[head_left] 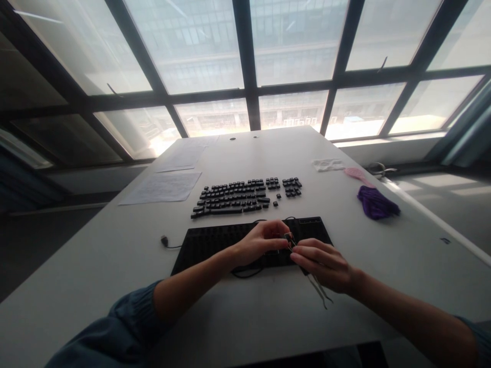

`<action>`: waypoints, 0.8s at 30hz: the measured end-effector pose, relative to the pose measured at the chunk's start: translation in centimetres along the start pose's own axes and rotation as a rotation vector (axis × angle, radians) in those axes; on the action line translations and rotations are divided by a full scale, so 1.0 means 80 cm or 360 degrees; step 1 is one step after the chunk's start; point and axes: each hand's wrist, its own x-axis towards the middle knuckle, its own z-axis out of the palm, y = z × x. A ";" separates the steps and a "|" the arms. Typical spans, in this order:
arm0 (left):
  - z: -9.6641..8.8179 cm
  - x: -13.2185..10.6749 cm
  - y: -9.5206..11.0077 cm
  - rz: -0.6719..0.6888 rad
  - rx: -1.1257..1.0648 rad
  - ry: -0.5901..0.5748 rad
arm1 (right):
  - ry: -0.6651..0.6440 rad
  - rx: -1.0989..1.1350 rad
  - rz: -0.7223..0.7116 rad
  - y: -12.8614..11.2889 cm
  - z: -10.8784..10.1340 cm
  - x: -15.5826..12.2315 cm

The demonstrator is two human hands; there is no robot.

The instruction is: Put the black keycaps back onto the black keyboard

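Over the right part of a black keyboard base (215,235), my two hands meet. My left hand (264,237) pinches a small dark keycap (288,236) between thumb and fingers. Closed around a thin wire keycap puller (319,292) is my right hand (326,263); two bent wire ends stick out below its palm, and thin wire tips touch the keycap. Most of the puller is hidden by my fingers. Behind the base, loose black keycaps (230,197) stand in keyboard order, with a few set apart at the right.
A USB plug (164,240) on its cable lies left of the base. Printed papers (163,188) rest at the left. To the right are a white cloth (328,164), a pink brush (356,175) and a purple cloth (376,203). A dark object (326,358) shows at the near edge.
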 end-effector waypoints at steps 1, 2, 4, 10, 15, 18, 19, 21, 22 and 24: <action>0.001 0.000 -0.001 0.0015 -0.0019 -0.0018 | -0.0005 -0.0001 -0.0010 0.000 -0.001 0.001; 0.002 -0.001 -0.002 0.0032 -0.0035 -0.0037 | -0.0005 -0.0010 -0.0017 0.000 -0.002 0.001; 0.004 0.000 -0.004 0.0063 -0.0068 -0.0029 | 0.0000 -0.0040 -0.0026 -0.001 -0.004 0.002; 0.004 0.004 -0.010 0.0119 -0.0217 0.0267 | -0.0010 -0.0083 -0.0068 -0.004 -0.007 0.002; -0.009 0.006 -0.002 0.0177 0.0514 0.0283 | 0.0023 -0.0002 0.0057 -0.001 -0.005 0.004; -0.021 0.005 0.000 0.0231 0.1091 0.0370 | 0.0050 0.0021 0.0093 0.001 -0.005 0.005; -0.027 0.006 0.001 0.0278 0.1276 0.0404 | 0.0055 0.0023 0.0099 0.001 -0.005 0.005; -0.039 0.011 0.004 0.0378 0.1550 0.0455 | 0.0073 0.0029 0.0098 0.001 -0.005 0.006; -0.046 0.016 0.007 0.0412 0.1637 0.0462 | 0.0086 0.0030 0.0089 0.001 -0.005 0.007; -0.060 0.034 0.014 0.0438 0.1749 0.0466 | 0.0110 0.0029 0.0076 0.001 -0.006 0.008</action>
